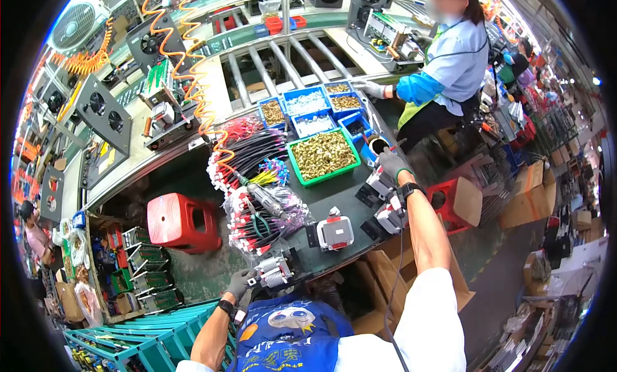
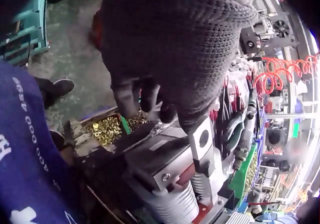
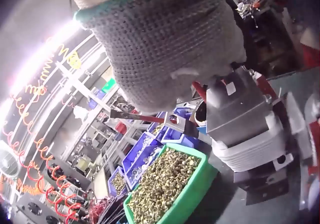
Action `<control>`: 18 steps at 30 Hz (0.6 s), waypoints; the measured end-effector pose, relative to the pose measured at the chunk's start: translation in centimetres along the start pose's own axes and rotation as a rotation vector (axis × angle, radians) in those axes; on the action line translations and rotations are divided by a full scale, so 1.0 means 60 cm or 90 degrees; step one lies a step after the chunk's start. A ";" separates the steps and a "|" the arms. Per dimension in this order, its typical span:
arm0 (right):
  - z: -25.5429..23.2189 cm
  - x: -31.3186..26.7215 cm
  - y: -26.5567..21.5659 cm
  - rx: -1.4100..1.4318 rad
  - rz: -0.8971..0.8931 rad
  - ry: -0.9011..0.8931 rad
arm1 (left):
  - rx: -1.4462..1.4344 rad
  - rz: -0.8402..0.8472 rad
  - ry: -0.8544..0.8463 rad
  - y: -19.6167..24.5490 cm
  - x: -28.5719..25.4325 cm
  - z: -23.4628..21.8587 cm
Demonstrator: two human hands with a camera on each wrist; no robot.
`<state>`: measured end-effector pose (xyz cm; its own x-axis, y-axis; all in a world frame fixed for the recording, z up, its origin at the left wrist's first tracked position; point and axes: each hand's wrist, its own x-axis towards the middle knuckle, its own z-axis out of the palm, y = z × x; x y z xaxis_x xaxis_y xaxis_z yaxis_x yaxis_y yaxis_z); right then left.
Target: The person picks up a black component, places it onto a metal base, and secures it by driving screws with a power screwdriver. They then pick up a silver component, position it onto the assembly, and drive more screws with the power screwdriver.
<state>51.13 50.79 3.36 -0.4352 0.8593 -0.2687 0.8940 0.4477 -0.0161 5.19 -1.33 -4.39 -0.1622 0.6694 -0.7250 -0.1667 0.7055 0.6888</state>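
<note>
In the head view my gloved left hand [image 1: 241,284] grips the end of a coil-wound transformer [image 1: 273,271] at the table's near edge. The left wrist view shows that glove [image 2: 170,49] with bent fingers at the transformer [image 2: 160,159], beside a holed metal tab [image 2: 201,139]. My gloved right hand [image 1: 393,165] is stretched forward at another transformer [image 1: 380,181], right of the green bin of brass parts [image 1: 323,156]. In the right wrist view the glove [image 3: 165,49] holds that transformer [image 3: 240,114] from above; its fingertips are mostly hidden.
Two more transformers [image 1: 335,232] [image 1: 389,216] stand on the dark table. Blue bins [image 1: 305,100], bundled cables [image 1: 257,147] and a power screwdriver [image 1: 267,200] lie beyond. A red stool [image 1: 183,222] is at left; a person [image 1: 450,63] stands across at right.
</note>
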 end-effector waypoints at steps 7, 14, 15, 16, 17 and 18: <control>-0.141 -0.099 -0.065 0.377 0.246 0.221 | -0.158 -0.038 0.052 0.021 -0.011 0.014; -0.173 -0.114 0.004 0.142 0.179 0.761 | 0.275 0.118 0.124 0.105 -0.044 0.062; -0.184 -0.123 -0.001 0.216 0.193 0.744 | 0.372 0.181 0.143 0.077 -0.030 0.067; -0.189 -0.126 -0.001 0.290 0.207 0.726 | 0.468 0.245 0.162 0.073 -0.025 0.073; -0.187 -0.120 0.006 0.306 0.182 0.759 | 0.443 0.213 0.150 0.072 -0.018 0.072; -0.185 -0.116 0.010 0.323 0.211 0.723 | 0.418 0.181 0.138 0.073 -0.009 0.069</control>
<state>53.50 47.81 15.91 0.1926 0.7508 0.6318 0.8072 0.2448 -0.5370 8.60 2.34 -0.98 -0.3118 0.8338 -0.4555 0.5139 0.5513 0.6573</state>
